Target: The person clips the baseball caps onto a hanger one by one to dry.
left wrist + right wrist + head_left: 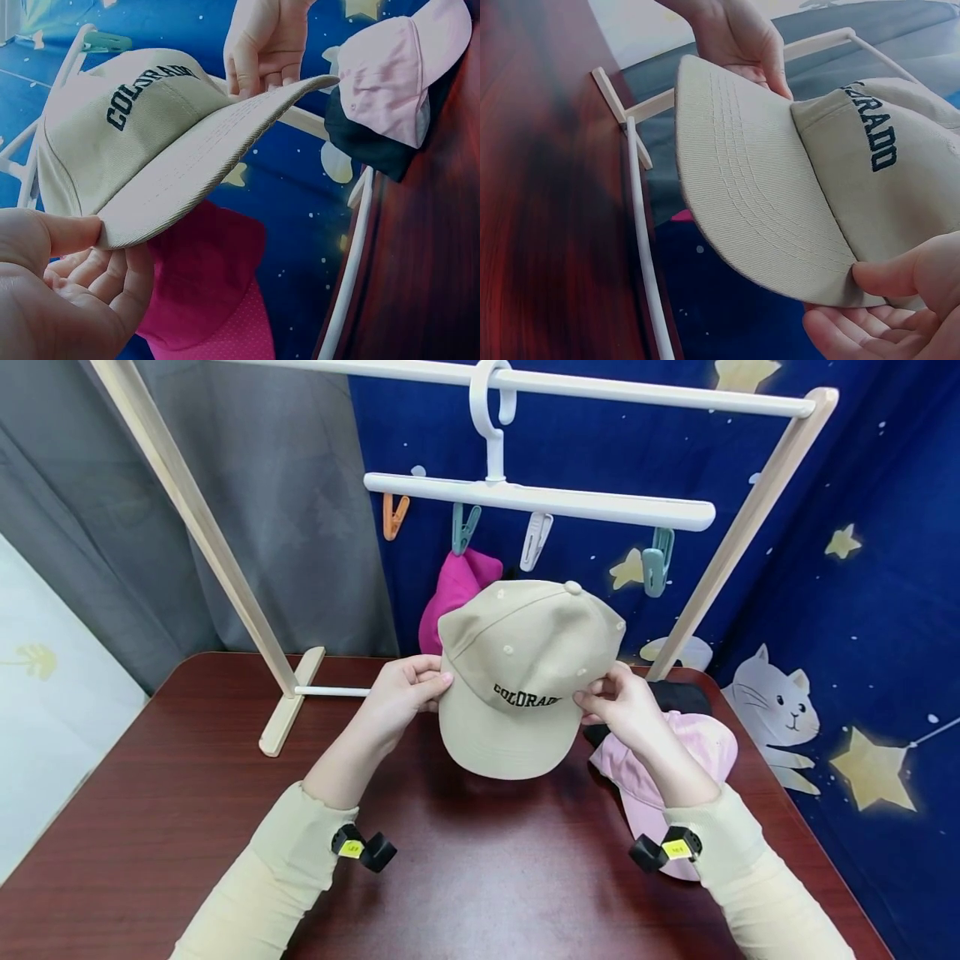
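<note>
A beige baseball cap (525,643) with dark COLORADO lettering is held up in front of the hanger, its brim toward me. My left hand (408,689) pinches the cap at the left end of the brim, thumb on top and fingers beneath, as the left wrist view shows. On the other side my right hand (618,702) pinches the brim's right end the same way. Behind the beige cap, a magenta cap (457,589) hangs from a teal clip (465,529). Part of the magenta cap is hidden.
A white hanger (540,502) hooks over the white rail (637,389) of a wooden stand. An orange clip (394,517), a white clip (536,541) and another teal clip (657,562) hang along it. A pink cap (701,743) lies with a black cap (678,697) on the right of the table.
</note>
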Motion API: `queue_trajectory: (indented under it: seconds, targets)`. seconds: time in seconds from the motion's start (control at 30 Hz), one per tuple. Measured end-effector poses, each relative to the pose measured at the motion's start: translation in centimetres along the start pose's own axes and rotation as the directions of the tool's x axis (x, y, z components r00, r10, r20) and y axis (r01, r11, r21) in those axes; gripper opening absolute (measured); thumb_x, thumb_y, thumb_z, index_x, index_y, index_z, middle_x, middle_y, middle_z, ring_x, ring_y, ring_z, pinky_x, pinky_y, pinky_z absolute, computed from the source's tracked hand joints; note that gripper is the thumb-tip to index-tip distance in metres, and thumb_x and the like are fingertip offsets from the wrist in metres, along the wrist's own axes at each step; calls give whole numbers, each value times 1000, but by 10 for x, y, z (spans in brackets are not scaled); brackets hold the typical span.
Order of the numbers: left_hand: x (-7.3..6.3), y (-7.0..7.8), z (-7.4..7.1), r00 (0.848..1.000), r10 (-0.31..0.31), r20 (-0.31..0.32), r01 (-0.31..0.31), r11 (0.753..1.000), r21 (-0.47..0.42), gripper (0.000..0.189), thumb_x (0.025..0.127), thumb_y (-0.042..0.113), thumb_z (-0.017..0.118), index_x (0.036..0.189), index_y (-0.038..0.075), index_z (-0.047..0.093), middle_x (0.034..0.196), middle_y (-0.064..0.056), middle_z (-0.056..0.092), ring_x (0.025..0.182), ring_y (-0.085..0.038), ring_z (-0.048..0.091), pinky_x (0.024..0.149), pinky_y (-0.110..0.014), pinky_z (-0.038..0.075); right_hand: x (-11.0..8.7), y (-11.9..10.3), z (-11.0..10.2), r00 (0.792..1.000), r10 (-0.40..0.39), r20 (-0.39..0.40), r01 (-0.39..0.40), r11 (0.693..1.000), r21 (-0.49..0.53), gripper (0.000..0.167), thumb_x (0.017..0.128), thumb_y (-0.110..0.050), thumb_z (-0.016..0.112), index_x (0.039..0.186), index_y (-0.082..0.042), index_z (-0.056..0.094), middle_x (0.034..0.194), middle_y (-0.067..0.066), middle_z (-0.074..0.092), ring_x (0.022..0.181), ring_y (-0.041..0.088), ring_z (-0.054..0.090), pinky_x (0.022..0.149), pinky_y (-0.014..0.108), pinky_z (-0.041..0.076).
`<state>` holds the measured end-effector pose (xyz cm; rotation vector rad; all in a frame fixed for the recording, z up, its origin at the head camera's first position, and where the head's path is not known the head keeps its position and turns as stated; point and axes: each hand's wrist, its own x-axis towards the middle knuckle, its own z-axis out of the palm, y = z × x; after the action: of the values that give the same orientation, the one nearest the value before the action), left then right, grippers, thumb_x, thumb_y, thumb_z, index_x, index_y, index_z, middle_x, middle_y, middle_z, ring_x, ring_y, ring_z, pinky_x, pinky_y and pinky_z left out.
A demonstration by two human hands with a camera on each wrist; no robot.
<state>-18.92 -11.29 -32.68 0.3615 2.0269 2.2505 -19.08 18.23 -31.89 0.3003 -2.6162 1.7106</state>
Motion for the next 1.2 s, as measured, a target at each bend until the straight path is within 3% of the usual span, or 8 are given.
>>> queue_trajectory:
  seconds: [0.33,0.53,1.2]
  targets:
    - [4,-6,-1,999,-40,-5,40,999,-7,25,95,-1,53,115,-15,54,81,2,68,69,-7,62,65,-26,52,5,6,1,999,40,28,-40,999,12,25,89,0,62,108,10,49,87,11,49,70,13,61,65,31,56]
    - [5,-8,-1,999,-53,-14,53,999,-6,25,95,-1,53,116,-15,54,81,2,68,68,-7,62,65,-25,52,7,8,2,998,52,40,-53,998,22,27,90,-1,61,110,10,48,86,10,49,70,14,61,65,31,56]
    - [3,-7,0,999,-43,-24,43,999,-14,28,95,-2,52,118,-18,52,81,2,68,68,-6,62,65,-25,52,8,7,1,996,52,73,-51,999,-15,25,91,-2,61,109,10,49,84,11,53,69,16,63,65,32,56]
